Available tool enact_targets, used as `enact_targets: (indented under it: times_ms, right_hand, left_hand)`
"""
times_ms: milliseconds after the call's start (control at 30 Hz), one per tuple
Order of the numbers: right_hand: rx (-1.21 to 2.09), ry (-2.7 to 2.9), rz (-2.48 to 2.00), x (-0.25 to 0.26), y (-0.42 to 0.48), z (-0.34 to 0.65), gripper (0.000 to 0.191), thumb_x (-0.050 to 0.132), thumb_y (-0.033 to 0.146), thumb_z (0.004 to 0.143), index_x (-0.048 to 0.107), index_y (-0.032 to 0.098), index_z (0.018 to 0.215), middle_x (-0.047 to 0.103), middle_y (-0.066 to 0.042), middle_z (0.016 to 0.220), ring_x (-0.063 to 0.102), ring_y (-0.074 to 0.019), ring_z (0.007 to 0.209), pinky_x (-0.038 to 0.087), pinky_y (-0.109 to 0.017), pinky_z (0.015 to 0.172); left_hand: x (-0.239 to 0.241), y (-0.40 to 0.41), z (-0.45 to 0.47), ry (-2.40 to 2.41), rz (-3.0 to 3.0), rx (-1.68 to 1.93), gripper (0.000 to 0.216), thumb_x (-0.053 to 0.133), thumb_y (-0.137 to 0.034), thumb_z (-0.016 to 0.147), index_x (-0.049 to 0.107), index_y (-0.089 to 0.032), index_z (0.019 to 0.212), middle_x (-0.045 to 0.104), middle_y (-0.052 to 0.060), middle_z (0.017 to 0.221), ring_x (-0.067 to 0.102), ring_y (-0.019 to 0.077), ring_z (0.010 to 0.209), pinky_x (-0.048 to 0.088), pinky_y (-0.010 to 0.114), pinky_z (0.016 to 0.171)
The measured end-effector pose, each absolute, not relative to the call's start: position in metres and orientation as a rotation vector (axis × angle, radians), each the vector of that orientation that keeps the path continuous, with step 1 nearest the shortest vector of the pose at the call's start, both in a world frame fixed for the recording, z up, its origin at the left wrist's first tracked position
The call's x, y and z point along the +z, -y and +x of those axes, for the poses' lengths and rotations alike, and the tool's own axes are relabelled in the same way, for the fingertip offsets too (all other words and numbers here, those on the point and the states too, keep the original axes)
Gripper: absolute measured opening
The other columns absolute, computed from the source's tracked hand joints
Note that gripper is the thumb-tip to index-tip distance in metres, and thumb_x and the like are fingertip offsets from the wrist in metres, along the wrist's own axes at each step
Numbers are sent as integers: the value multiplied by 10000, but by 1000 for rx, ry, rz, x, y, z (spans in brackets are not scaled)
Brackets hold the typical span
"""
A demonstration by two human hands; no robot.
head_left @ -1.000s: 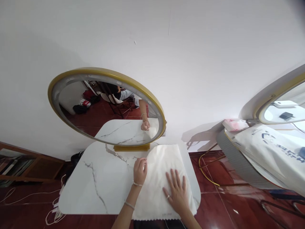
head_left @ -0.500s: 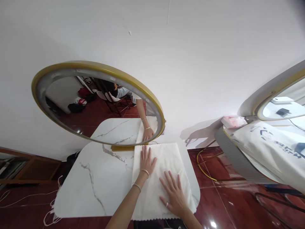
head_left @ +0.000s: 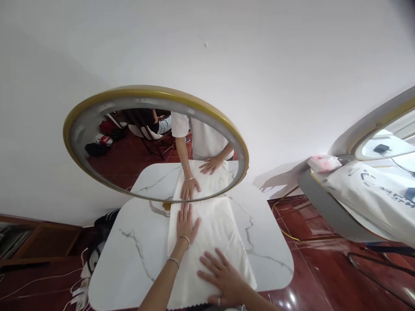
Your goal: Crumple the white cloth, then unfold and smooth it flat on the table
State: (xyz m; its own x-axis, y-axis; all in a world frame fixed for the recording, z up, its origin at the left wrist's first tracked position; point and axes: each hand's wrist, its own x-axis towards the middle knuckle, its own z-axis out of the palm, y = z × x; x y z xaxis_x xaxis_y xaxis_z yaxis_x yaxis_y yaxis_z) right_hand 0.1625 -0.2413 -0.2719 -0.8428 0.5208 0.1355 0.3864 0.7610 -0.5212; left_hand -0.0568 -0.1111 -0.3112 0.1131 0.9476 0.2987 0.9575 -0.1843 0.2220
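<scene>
Wall (head_left: 292, 69): white, rising behind everything, with a small mark high up near the middle.
Floor (head_left: 311, 278): glossy dark red tiles.
Tabletop (head_left: 123, 270): white with grey veins and rounded corners, set close to the wall.
Gold-rimmed mirror (head_left: 155, 92): oval in this view, above the back of the tabletop; it reflects the hands, a white-sleeved torso, and a seated person in a dark top and pale blue trousers.
Second tabletop (head_left: 333, 211): on the right, well apart from the first, with a ribbed grey side.
White bag (head_left: 353, 183): draped over the second tabletop, printed in dark blue.
White cloth (head_left: 215, 224): spread lengthwise on the tabletop, from just below the mirror to the near edge, with scalloped borders and soft wrinkles.
Right hand (head_left: 223, 276): open, fingers spread, palm down on the near right part of the cloth, gripping nothing.
Left hand (head_left: 186, 226): open and palm down near the cloth's far left corner, fingers pointing at the mirror, thumb apart, gripping nothing.
Pink-and-white packet (head_left: 324, 164): on the second tabletop, beside the bag.
Bracelets (head_left: 174, 261): two, on the left wrist and forearm.
Ring (head_left: 219, 301): on the right hand.
</scene>
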Motion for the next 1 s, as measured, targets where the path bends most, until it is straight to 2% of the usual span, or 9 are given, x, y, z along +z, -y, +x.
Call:
enact_targets:
  times_ms: [200,267,367,400,533,600,733,1000]
  right_hand:
    - [769,2699,-748,-267,238,110,698,432,579,910,176,320,1506,154,-33,1577,86,-245,1461,37,-543,1174]
    - [784,2719,-767,-263,236,106,700,455,570,903,184,332,1502,165,-27,1575,102,-238,1459,27,-527,1178]
    - [779,2749,-819,-259,237,111,687,472,544,901,193,345,1497,177,-14,1573,118,-227,1458,5,-506,1181]
    - [764,2754,-846,-259,238,116,680,473,536,902,198,347,1495,176,-11,1573,118,-225,1458,0,-503,1181]
    - [668,2772,-951,-260,247,135,657,463,520,911,213,345,1492,158,-13,1577,103,-229,1460,6,-507,1179]
    - [623,2776,-972,-261,250,142,654,447,525,917,206,339,1496,141,-16,1580,85,-236,1462,1,-518,1176]
    - [617,2780,-950,-267,251,139,654,395,550,929,185,322,1506,108,-24,1587,31,-247,1464,-45,-533,1167]
    - [708,2701,-831,-276,246,77,680,413,559,922,169,315,1509,108,-36,1587,43,-255,1464,-18,-558,1162]
  left_hand:
    - [-311,113,-104,1982,-2297,-649,723,457,-448,908,185,-153,1509,229,158,1564,164,317,1453,268,548,1136]
    - [-310,113,-102,1878,-2417,-660,635,405,-347,939,194,-157,1507,287,152,1543,199,293,1448,304,516,1125]
    - [-307,106,-79,1552,-2764,-604,563,290,-174,944,220,-189,1502,375,93,1510,281,203,1426,320,422,1132]
    - [-305,102,-68,1458,-2853,-578,563,297,-182,943,222,-183,1501,358,88,1521,273,198,1429,305,416,1140]
    - [-300,86,-20,1325,-2987,-534,654,412,-385,930,206,-139,1499,202,114,1577,150,243,1463,218,454,1167]
    - [-299,82,-7,1315,-3001,-523,676,433,-422,921,210,-152,1499,177,97,1585,124,229,1469,189,431,1179]
    - [-296,83,-16,1338,-3005,-451,680,440,-421,918,201,-171,1503,178,77,1588,137,220,1467,186,410,1179]
    - [-287,84,-86,1459,-2963,-341,675,442,-414,915,211,-179,1504,256,83,1567,219,232,1444,190,422,1175]
